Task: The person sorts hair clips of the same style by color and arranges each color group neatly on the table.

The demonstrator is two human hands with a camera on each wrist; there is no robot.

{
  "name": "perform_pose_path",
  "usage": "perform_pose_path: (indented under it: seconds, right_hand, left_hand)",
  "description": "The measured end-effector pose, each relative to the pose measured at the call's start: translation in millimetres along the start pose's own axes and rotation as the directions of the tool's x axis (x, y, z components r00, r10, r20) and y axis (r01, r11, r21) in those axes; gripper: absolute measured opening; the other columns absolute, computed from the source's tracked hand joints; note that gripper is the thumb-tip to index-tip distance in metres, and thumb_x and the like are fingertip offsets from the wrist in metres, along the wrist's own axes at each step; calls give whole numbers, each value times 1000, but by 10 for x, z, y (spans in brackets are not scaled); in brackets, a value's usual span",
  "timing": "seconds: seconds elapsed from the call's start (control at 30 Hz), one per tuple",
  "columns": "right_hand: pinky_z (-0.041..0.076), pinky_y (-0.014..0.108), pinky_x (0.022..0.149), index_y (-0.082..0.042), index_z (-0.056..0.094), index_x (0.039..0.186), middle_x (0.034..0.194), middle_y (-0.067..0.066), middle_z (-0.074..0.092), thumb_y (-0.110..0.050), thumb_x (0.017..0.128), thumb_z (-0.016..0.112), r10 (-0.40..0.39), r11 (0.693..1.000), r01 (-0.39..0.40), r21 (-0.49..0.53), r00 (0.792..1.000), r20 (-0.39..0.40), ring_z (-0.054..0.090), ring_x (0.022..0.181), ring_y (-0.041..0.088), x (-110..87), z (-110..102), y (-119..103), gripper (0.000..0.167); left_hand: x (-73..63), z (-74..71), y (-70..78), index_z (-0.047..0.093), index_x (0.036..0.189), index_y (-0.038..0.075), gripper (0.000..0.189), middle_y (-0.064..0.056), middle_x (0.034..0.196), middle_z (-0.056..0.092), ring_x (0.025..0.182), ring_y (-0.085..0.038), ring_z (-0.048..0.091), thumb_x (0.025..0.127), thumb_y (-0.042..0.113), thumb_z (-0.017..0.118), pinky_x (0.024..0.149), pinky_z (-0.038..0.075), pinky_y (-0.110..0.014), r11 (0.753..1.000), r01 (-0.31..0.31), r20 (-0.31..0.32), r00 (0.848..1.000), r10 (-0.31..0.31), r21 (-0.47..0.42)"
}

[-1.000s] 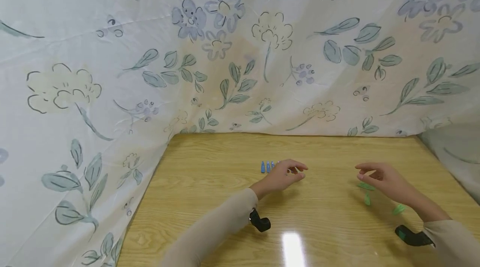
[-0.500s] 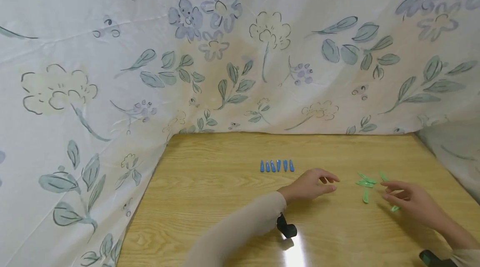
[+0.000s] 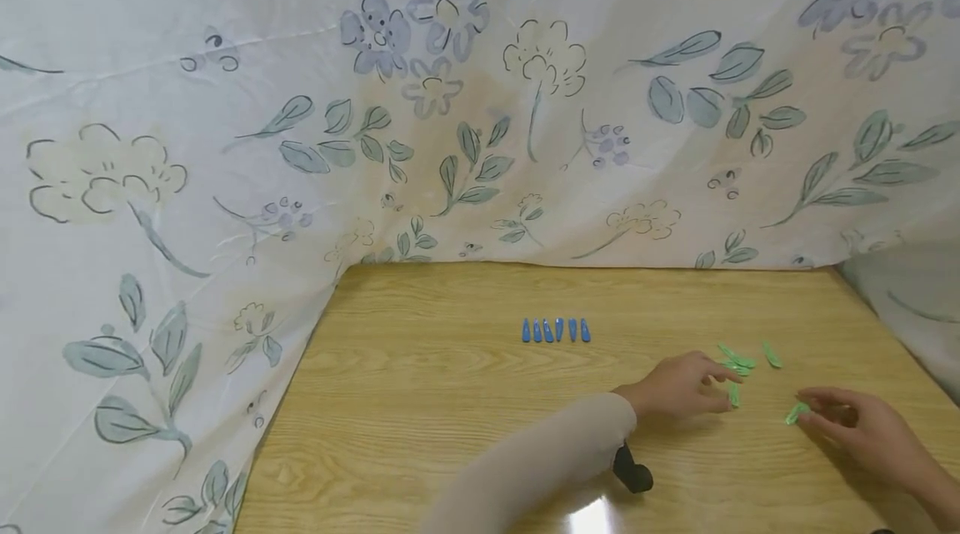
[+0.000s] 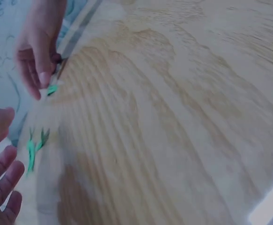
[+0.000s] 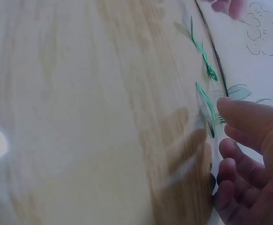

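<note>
Several green snap hair clips lie loosely on the right of the table, a few overlapping. My left hand reaches over to them, its relaxed fingers right at the pile and at a single green hair clip below it. In the left wrist view the left hand's fingers are spread apart. My right hand is low at the right, thumb and index fingertips parted at another green hair clip. In the right wrist view the right hand's thumb stands apart from the loosely bent fingers.
Several blue snap hair clips stand in a neat row at the table's middle back. One more green clip lies apart from the pile. A floral cloth hangs behind and beside the wooden table.
My left hand has moved right from the blue row to the green clips. My right hand has drawn back toward the lower right, down to a single green clip.
</note>
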State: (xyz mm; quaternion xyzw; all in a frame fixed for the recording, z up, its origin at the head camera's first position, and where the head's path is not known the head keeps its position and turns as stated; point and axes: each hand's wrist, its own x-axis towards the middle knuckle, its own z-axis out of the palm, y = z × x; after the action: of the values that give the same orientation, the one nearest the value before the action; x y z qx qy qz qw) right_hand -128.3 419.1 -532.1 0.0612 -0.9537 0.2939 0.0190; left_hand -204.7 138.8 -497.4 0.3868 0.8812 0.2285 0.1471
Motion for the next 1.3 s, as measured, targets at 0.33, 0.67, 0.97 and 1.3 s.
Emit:
perform_pose_path:
  seconds: [0.33, 0.67, 0.97, 1.3]
  right_hand:
    - [48, 19, 58, 9, 66, 118, 106, 31, 70, -19, 94, 73, -14, 1000, 14, 2, 1000, -10, 52, 73, -16, -96, 49, -49, 38]
    - [43, 18, 57, 7, 68, 115, 98, 25, 71, -18, 92, 74, -23, 1000, 22, -21, 998, -57, 49, 70, -14, -107, 104, -42, 35]
    - [41, 19, 56, 6, 68, 113, 96, 24, 71, -16, 92, 74, -46, 999, 44, -30, 996, -76, 47, 68, -11, -68, 95, -25, 31]
    - [42, 19, 56, 6, 68, 112, 94, 22, 70, -15, 91, 74, -56, 998, 55, -13, 996, -71, 48, 68, -11, -5, 66, 7, 31]
  left_hand:
    - [124, 275, 86, 52, 146, 39, 53, 22, 141, 54, 127, 7, 48, 95, 42, 69, 103, 40, -16, 996, 15, -18, 1000, -13, 88]
    - [174, 347, 128, 53, 145, 41, 56, 18, 138, 53, 122, 6, 51, 92, 48, 71, 95, 43, -13, 983, 110, -63, 993, -101, 148]
    - [244, 342, 135, 54, 143, 43, 54, 22, 135, 54, 119, 8, 51, 92, 51, 70, 93, 44, -12, 968, 130, -64, 991, -119, 215]
    - [295, 292, 130, 54, 144, 40, 59, 20, 135, 54, 117, 7, 53, 89, 49, 74, 94, 45, -13, 978, 179, -67, 983, -173, 107]
